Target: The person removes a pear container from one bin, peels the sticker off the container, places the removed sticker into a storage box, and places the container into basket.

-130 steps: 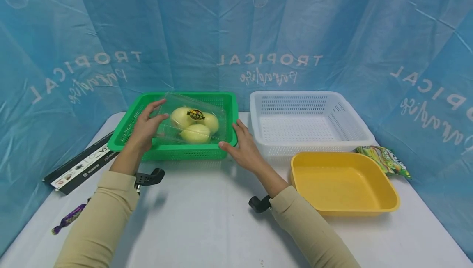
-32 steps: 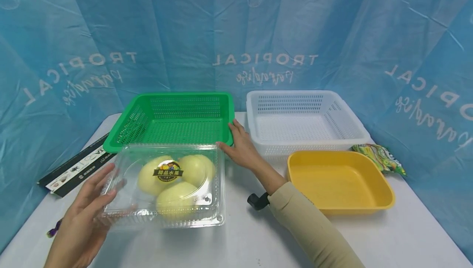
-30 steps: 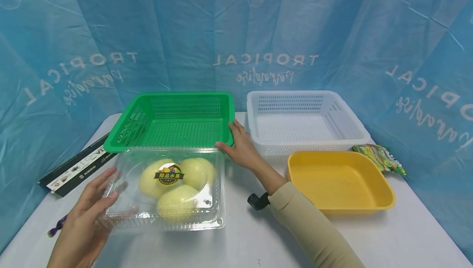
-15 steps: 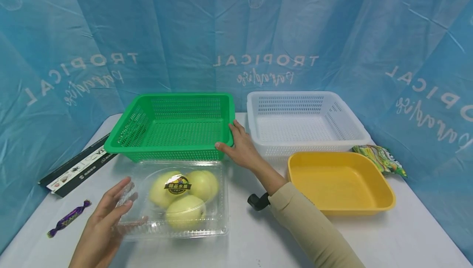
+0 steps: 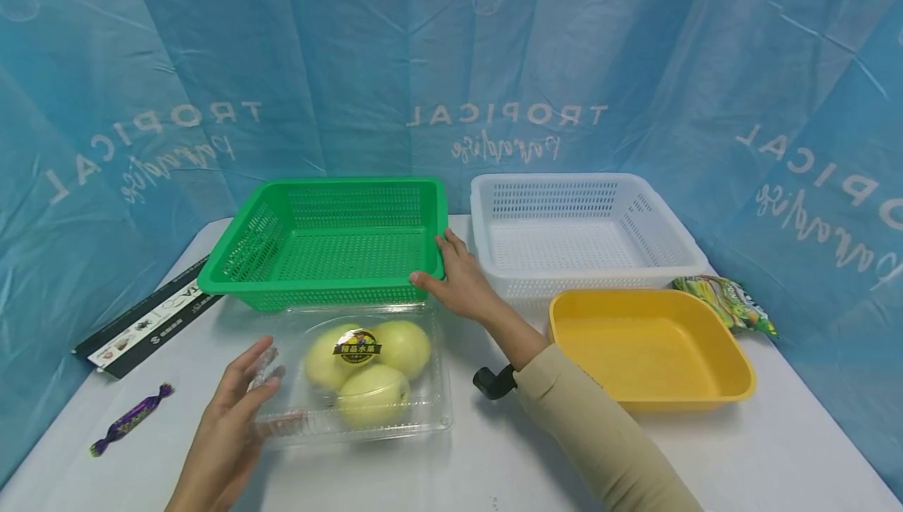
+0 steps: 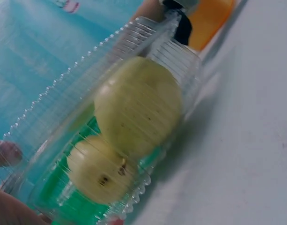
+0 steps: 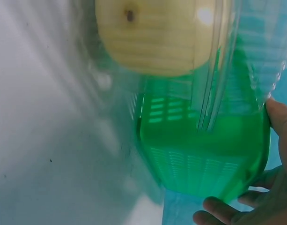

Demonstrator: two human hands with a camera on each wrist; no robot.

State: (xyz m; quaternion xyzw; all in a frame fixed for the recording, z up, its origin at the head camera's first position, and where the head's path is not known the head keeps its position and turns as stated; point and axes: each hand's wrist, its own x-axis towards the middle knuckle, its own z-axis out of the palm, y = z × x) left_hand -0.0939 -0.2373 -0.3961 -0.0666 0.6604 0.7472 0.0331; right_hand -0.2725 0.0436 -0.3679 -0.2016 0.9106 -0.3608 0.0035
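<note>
My left hand point(image 5: 229, 422) grips the left end of a clear plastic fruit box point(image 5: 289, 339), thumb above and fingers beneath. Three round, yellow-green fruits point(image 5: 374, 394) show through its lid, which bears a dark label point(image 5: 356, 346). The box is just in front of the green basket point(image 5: 247, 286), low over the table; whether it touches the cloth I cannot tell. At the basket's front right corner, my right hand point(image 5: 462, 281) holds the rim, its thumb at the front and fingers along the side. The right wrist view shows this hand point(image 7: 269, 173) at the basket corner beside the box.
A white basket point(image 5: 564, 270) stands at the back right, with a yellow tub point(image 5: 652, 355) in front. A green snack bag point(image 5: 730, 304) lies beyond them. To the left are a long black box point(image 5: 158, 316) and a purple-wrapped candy point(image 5: 132, 422).
The fruit box has come out of the green basket towards me in the left hand, then lowered and shifted right. My right hand has stayed at the basket's corner.
</note>
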